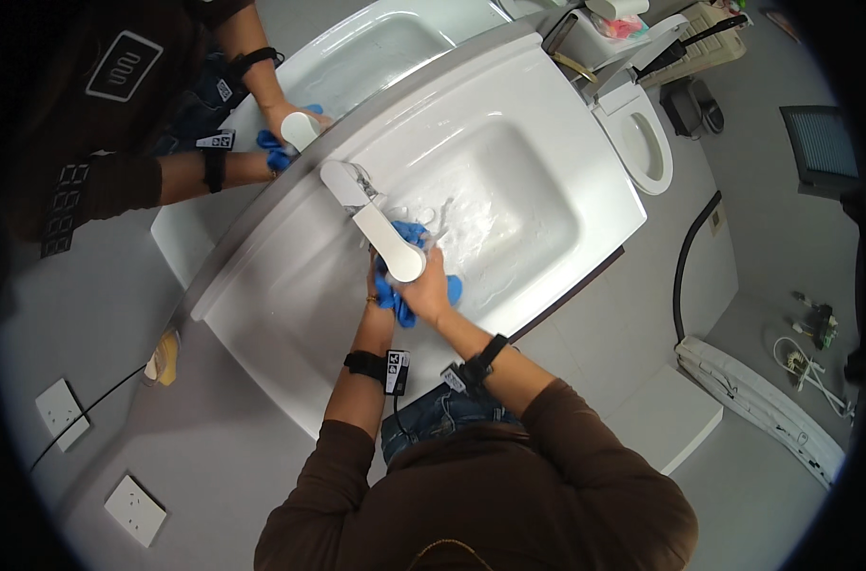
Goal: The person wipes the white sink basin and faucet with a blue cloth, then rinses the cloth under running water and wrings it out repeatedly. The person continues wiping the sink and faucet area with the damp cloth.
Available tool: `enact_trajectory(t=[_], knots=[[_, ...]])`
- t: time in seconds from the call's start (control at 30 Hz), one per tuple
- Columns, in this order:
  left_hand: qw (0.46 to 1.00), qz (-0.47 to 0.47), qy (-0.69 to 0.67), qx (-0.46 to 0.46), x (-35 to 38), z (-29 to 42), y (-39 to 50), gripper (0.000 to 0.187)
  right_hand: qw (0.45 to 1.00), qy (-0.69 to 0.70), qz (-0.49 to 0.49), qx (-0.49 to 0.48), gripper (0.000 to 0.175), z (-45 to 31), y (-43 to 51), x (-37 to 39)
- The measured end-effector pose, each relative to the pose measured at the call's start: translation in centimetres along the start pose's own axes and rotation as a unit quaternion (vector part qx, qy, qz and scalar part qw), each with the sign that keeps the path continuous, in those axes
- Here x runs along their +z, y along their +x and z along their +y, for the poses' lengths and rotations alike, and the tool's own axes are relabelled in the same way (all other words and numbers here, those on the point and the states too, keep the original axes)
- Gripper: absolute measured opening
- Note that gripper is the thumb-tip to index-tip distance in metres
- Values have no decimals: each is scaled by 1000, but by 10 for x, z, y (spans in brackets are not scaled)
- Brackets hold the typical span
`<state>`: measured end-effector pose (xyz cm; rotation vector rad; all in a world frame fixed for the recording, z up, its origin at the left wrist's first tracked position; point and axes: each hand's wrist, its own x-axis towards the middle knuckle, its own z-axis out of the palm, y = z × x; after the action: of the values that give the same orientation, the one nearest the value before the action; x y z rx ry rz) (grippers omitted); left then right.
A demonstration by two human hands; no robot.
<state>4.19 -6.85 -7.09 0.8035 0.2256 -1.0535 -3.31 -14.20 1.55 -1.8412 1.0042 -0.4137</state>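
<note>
A wet blue cloth (404, 314) is bunched between my two hands beneath the spout of a white tap (386, 239). My right hand (427, 289) grips it from the right, with one blue end sticking out beyond the palm. On the other side, my left hand (373, 277) holds the cloth, its fingers mostly hidden by the tap and the fabric. Below us lies a white washbasin (540, 178), its bowl wet with splashing water and some foam around the drain area. Whether water leaves the spout is hidden from above.
A mirror (365, 43) behind the basin reflects my arms and the bowl. To the right stand a toilet (650, 143) with a raised lid and a black bin (686, 107). Wall sockets (134, 510) and a yellow sponge-like item (163, 359) are at left.
</note>
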Motion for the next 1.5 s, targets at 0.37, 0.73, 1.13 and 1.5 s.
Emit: enact_trajectory(t=[0.37,0.73,1.13,1.5], knots=[[990,138,17,-37,55,40,-25,50,796,537,-39,276,43,48,51,-22],[995,22,98,-24,25,10,-37,50,990,-85,-102,-43,52,-2,-16,-4],[989,127,-19,-69,18,3,-12,56,993,-98,53,31,57,3,-5,0],[994,36,-67,-73,74,56,-62,55,893,183,-338,234,65,81,75,-112]])
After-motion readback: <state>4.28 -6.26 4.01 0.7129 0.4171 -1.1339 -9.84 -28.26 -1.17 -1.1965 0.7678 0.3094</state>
